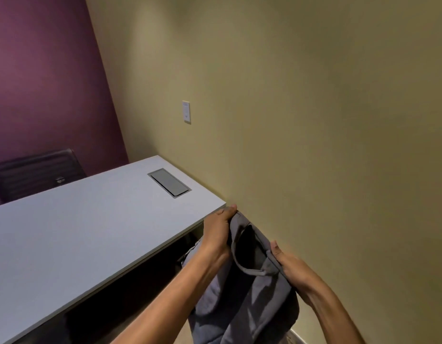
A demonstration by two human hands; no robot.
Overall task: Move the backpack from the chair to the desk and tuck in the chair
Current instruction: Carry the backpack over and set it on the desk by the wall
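Note:
A grey backpack (pixel 249 296) hangs in the air at the lower right, just off the near right corner of the white desk (pixel 86 234). My left hand (pixel 218 227) grips its top edge beside the desk corner. My right hand (pixel 287 263) holds the top on the other side, near the carry loop. The bag's shoulder straps face me and its bottom is cut off by the frame. The chair it came from is out of view.
A grey cable-box lid (pixel 169 182) is set into the desk near the beige wall (pixel 314 120). A dark chair back (pixel 34 172) stands behind the desk against the purple wall. A white wall plate (pixel 186 111) sits above the desk.

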